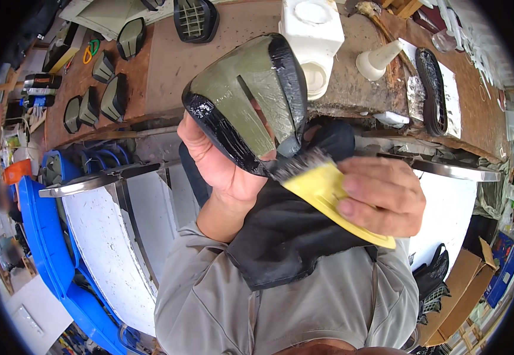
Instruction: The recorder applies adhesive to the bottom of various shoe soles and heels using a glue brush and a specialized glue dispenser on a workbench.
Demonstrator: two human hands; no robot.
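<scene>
My left hand [224, 168] holds up a green and black moulded piece [227, 109] that looks like a shoe sole, its black edges glossy and wet-looking. A slot runs through its green face. My fingers behind it are mostly hidden. In my right hand [384, 195] is a brush with a flat yellow handle [328, 195], pinched between thumb and fingers. Its dark bristles [304, 164] meet the piece's lower black edge. A white plastic container [313, 26] with a round opening stands on the bench just beyond the piece.
Several similar green and black pieces [115, 97] lie on the brown bench [168, 65] at the left. A white cone-shaped nozzle [378, 61] and a long black piece on paper [433, 92] are at the right. Blue plastic bins [44, 236] and a cardboard box [458, 296] flank me.
</scene>
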